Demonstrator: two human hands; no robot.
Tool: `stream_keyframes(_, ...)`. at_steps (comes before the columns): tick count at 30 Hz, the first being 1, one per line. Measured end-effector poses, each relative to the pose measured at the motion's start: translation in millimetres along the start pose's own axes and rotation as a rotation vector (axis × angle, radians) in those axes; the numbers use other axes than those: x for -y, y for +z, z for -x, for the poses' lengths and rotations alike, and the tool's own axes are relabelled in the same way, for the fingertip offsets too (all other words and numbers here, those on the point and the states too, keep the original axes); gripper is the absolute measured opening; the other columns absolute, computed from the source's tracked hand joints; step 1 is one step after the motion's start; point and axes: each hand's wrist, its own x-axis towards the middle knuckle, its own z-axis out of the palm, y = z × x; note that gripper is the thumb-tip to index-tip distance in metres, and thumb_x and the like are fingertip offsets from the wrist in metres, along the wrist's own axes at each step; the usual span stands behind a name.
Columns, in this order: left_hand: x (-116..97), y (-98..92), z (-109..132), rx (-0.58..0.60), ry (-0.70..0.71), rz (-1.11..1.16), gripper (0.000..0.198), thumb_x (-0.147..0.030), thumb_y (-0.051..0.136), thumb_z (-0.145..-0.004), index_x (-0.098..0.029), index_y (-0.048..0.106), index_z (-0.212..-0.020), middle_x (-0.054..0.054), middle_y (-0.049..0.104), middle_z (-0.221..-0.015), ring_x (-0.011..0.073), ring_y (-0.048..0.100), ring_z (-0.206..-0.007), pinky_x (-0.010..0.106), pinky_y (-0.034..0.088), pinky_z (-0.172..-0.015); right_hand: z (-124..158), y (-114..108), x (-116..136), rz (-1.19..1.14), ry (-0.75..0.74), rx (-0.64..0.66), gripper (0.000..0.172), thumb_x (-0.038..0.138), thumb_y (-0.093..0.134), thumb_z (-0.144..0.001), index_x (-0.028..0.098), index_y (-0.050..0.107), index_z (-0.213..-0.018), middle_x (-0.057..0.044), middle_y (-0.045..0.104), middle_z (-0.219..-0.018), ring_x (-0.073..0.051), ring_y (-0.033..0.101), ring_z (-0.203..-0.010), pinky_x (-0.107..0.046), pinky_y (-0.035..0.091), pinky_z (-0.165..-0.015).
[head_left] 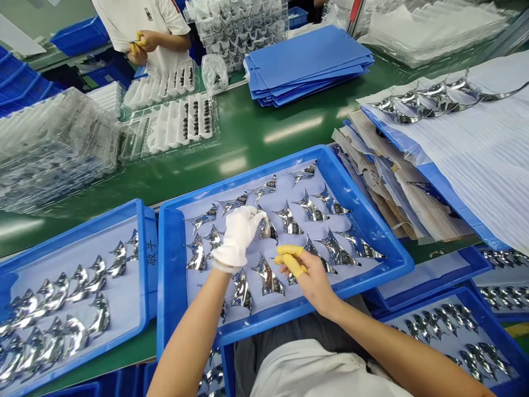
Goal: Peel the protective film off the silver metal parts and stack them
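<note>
A blue tray [372,226] in front of me holds several shiny chrome wing-shaped parts on a pale liner. My left hand [237,234], in a white glove, is curled over one chrome part [268,227] near the tray's middle and grips it. My right hand [303,273], with yellow finger cots on thumb and forefinger, hovers over the tray's near side, fingers pinched together next to a chrome part [268,275]; whether anything is between them I cannot make out.
A second blue tray [144,259] of chrome parts sits to the left; more such trays [487,325] lie lower right. Stacked paper liners and chrome parts [430,102] are at the right, blue sheets [306,63] at the back, clear blister trays [58,143] at the left. Another person [142,27] works across the green table.
</note>
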Motion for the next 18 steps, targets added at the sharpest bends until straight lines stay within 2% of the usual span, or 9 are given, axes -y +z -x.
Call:
stream_keyframes(2, -4.5, -19.8, 20.5, -0.040, 0.008, 0.226, 0.029, -0.044, 0.060, -0.090, -0.016, 0.068, -0.096, 0.008, 0.071, -0.103, 0.0230, 0.066, -0.098, 0.044, 0.049, -0.093, -1.8, -4.1, 7.0, -0.022, 0.010, -0.081, 0.028, 0.039, 0.059, -0.090, 0.018, 0.066, -0.107, -0.007, 0.073, -0.094, -0.016, 0.067, -0.079, -0.031, 0.054, -0.074)
stream_keyframes(4, -9.9, -33.7, 46.2, -0.046, 0.034, 0.459, 0.027, -0.044, 0.060, -0.089, -0.020, 0.070, -0.098, 0.009, 0.072, -0.113, 0.0231, 0.066, -0.104, 0.040, 0.050, -0.095, -4.7, -3.7, 17.2, -0.054, 0.027, -0.071, 0.030, 0.042, 0.061, -0.088, 0.019, 0.066, -0.107, -0.007, 0.071, -0.099, -0.017, 0.067, -0.088, -0.032, 0.053, -0.081)
stream_keyframes(6, -13.9, -38.2, 70.5, -0.063, 0.045, 0.658, 0.025, -0.043, 0.062, -0.088, -0.022, 0.071, -0.099, 0.008, 0.074, -0.110, 0.0223, 0.067, -0.104, 0.038, 0.050, -0.096, -7.1, 1.8, 28.7, -0.134, 0.057, 0.050, 0.030, 0.045, 0.062, -0.089, 0.018, 0.066, -0.101, -0.006, 0.070, -0.095, -0.016, 0.064, -0.086, -0.032, 0.052, -0.082)
stream_keyframes(9, -14.0, -30.9, 95.4, -0.091, 0.026, 0.862, 0.024, -0.042, 0.066, -0.086, -0.023, 0.073, -0.098, 0.006, 0.075, -0.104, 0.0223, 0.069, -0.102, 0.037, 0.050, -0.097, -7.0, 14.2, 42.4, -0.344, 0.154, 0.296, 0.036, 0.051, 0.064, -0.087, 0.016, 0.063, -0.078, 0.000, 0.060, -0.072, -0.011, 0.055, -0.066, -0.026, 0.050, -0.067)
stream_keyframes(11, -10.0, -23.5, 104.8, -0.086, -0.003, 0.942, 0.023, -0.041, 0.065, -0.087, -0.023, 0.073, -0.099, 0.007, 0.075, -0.104, 0.0233, 0.070, -0.100, 0.039, 0.052, -0.095, -4.3, 20.3, 47.1, -0.464, 0.223, 0.388, 0.039, 0.051, 0.070, -0.082, 0.016, 0.059, -0.071, 0.003, 0.053, -0.063, -0.009, 0.049, -0.058, -0.023, 0.047, -0.059)
stream_keyframes(13, -3.9, -18.7, 111.5, -0.073, -0.047, 1.010, 0.027, -0.040, 0.063, -0.088, -0.023, 0.073, -0.105, 0.009, 0.075, -0.107, 0.0256, 0.070, -0.101, 0.042, 0.054, -0.094, -0.6, 22.5, 49.6, -0.506, 0.257, 0.408, 0.036, 0.047, 0.075, -0.078, 0.015, 0.060, -0.072, 0.004, 0.052, -0.061, -0.008, 0.049, -0.055, -0.022, 0.047, -0.056)
stream_keyframes(16, 5.7, -19.6, 121.2, -0.128, -0.170, 1.036, 0.033, -0.042, 0.062, -0.088, -0.025, 0.072, -0.115, 0.009, 0.071, -0.121, 0.0273, 0.066, -0.112, 0.042, 0.052, -0.098, 4.7, 20.7, 53.2, -0.451, 0.251, 0.393, 0.030, 0.042, 0.077, -0.075, 0.015, 0.063, -0.074, 0.003, 0.055, -0.068, -0.008, 0.051, -0.057, -0.022, 0.050, -0.055)
stream_keyframes(18, 8.7, -24.1, 128.0, -0.191, -0.242, 0.990, 0.031, -0.044, 0.060, -0.090, -0.026, 0.074, -0.112, 0.008, 0.069, -0.125, 0.0265, 0.062, -0.119, 0.039, 0.052, -0.100, 7.2, 19.1, 56.1, -0.394, 0.250, 0.389, 0.027, 0.039, 0.077, -0.075, 0.016, 0.063, -0.073, 0.002, 0.057, -0.074, -0.008, 0.052, -0.059, -0.022, 0.052, -0.055)
